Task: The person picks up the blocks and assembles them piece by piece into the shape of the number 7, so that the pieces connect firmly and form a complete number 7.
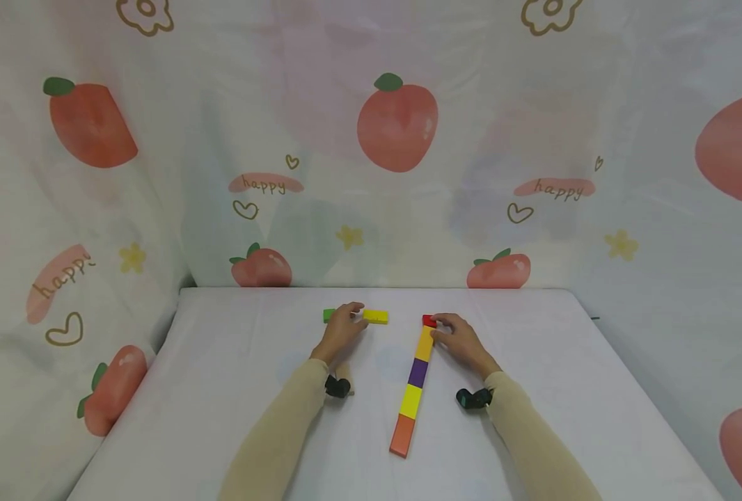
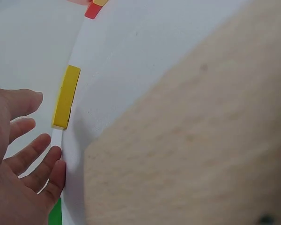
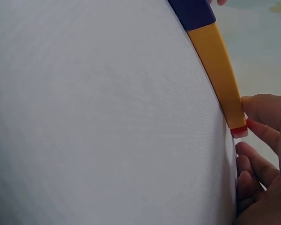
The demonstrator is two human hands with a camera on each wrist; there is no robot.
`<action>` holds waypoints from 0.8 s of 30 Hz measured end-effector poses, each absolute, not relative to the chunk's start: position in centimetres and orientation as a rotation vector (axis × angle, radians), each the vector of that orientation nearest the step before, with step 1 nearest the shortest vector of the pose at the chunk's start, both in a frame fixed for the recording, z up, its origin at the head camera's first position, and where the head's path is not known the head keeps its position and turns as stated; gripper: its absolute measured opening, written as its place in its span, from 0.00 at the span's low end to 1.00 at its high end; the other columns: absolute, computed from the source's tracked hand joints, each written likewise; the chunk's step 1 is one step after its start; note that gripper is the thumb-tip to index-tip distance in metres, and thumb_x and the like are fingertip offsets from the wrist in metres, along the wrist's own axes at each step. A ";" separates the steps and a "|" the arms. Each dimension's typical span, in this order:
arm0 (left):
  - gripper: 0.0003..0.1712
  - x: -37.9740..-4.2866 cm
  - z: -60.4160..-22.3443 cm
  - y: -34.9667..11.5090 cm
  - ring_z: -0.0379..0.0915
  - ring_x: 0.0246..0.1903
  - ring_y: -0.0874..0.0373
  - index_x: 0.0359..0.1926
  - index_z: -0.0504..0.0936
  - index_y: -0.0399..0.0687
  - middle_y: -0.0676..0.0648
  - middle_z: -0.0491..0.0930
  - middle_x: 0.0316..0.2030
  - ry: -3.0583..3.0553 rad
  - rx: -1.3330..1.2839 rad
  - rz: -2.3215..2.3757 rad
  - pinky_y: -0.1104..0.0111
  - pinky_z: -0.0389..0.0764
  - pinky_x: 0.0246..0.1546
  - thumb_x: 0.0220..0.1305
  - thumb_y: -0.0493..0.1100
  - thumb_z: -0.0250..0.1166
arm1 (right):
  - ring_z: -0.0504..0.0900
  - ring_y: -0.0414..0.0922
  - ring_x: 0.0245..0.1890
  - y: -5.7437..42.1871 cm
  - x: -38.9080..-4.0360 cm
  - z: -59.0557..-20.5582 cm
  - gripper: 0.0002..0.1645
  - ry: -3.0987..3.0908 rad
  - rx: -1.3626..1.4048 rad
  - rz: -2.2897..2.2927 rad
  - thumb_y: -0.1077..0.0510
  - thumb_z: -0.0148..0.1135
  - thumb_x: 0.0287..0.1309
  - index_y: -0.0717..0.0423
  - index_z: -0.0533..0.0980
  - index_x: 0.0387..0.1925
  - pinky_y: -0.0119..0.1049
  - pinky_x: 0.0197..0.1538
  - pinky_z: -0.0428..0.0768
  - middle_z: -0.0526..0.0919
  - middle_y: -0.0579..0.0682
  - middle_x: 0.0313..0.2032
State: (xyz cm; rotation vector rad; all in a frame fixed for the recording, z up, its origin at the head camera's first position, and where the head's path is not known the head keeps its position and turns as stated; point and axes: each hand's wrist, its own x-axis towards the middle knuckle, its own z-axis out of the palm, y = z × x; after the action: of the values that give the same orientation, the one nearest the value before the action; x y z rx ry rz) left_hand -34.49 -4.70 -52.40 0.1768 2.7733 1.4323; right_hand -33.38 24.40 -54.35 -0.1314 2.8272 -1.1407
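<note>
My left hand (image 1: 342, 330) hovers between a green block (image 1: 329, 315) and a yellow block (image 1: 376, 317) at the far side of the table. In the left wrist view its fingers are spread loosely beside the yellow block, with nothing between them. My right hand (image 1: 461, 341) is at the far end of a row of blocks. Its index fingertip touches the small red block (image 1: 429, 320), and the thumb lies against the side of the amber block (image 1: 424, 344). Nearer follow a purple block (image 1: 417, 374), a bright yellow block (image 1: 411, 402) and an orange block (image 1: 403, 436).
A plain wooden block (image 1: 344, 376) stands by the left wrist, partly behind the wrist camera. Blurred wood (image 2: 192, 140) fills much of the left wrist view. The white-covered table (image 1: 220, 390) meets a fruit-printed cloth (image 1: 396, 229) at its back edge.
</note>
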 end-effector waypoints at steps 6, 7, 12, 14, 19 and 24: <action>0.27 -34.8 -52.1 -4.6 0.73 0.58 0.44 0.63 0.75 0.41 0.38 0.76 0.58 2.755 0.175 1.395 0.54 0.73 0.61 0.64 0.42 0.66 | 0.65 0.60 0.68 24.4 -33.4 -54.3 0.28 2.826 -0.132 -1.144 0.50 0.59 0.67 0.52 0.69 0.65 0.61 0.69 0.63 0.68 0.60 0.67; 0.27 -34.8 -52.0 -4.6 0.72 0.58 0.44 0.63 0.75 0.41 0.38 0.76 0.58 2.750 0.164 1.392 0.54 0.73 0.62 0.64 0.42 0.66 | 0.65 0.60 0.68 24.4 -33.4 -54.3 0.28 2.825 -0.129 -1.143 0.50 0.59 0.67 0.52 0.70 0.65 0.61 0.69 0.63 0.68 0.60 0.67; 0.26 -35.4 -52.2 -4.1 0.72 0.58 0.45 0.62 0.76 0.42 0.38 0.77 0.58 2.741 0.104 1.370 0.54 0.71 0.64 0.64 0.42 0.66 | 0.65 0.60 0.68 24.4 -33.3 -54.2 0.28 2.824 -0.128 -1.138 0.50 0.59 0.67 0.52 0.69 0.66 0.60 0.69 0.63 0.68 0.60 0.68; 0.26 -35.5 -52.3 -3.9 0.72 0.57 0.46 0.62 0.76 0.43 0.39 0.78 0.57 2.748 0.084 1.346 0.54 0.71 0.64 0.64 0.42 0.67 | 0.64 0.60 0.68 24.4 -33.3 -54.2 0.28 2.822 -0.128 -1.137 0.50 0.59 0.67 0.52 0.69 0.66 0.60 0.70 0.63 0.68 0.59 0.68; 0.27 -35.8 -52.4 -3.6 0.72 0.56 0.47 0.62 0.77 0.45 0.40 0.77 0.57 2.758 0.044 1.314 0.55 0.70 0.65 0.62 0.41 0.67 | 0.64 0.60 0.69 24.4 -33.3 -54.3 0.29 2.816 -0.113 -1.145 0.49 0.59 0.67 0.51 0.69 0.66 0.61 0.70 0.62 0.67 0.59 0.68; 0.26 -35.9 -52.4 -3.4 0.71 0.56 0.48 0.62 0.77 0.45 0.41 0.77 0.56 2.752 0.026 1.320 0.56 0.70 0.65 0.62 0.39 0.68 | 0.64 0.60 0.69 24.4 -33.3 -54.3 0.28 2.825 -0.109 -1.139 0.50 0.59 0.67 0.51 0.69 0.66 0.60 0.70 0.63 0.68 0.59 0.68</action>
State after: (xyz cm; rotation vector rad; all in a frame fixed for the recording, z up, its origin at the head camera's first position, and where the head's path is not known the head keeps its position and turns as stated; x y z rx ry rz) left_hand -35.92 -3.37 -52.36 0.0258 2.7515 1.3203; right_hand -33.33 24.36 -54.33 -0.1085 2.8250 -1.1387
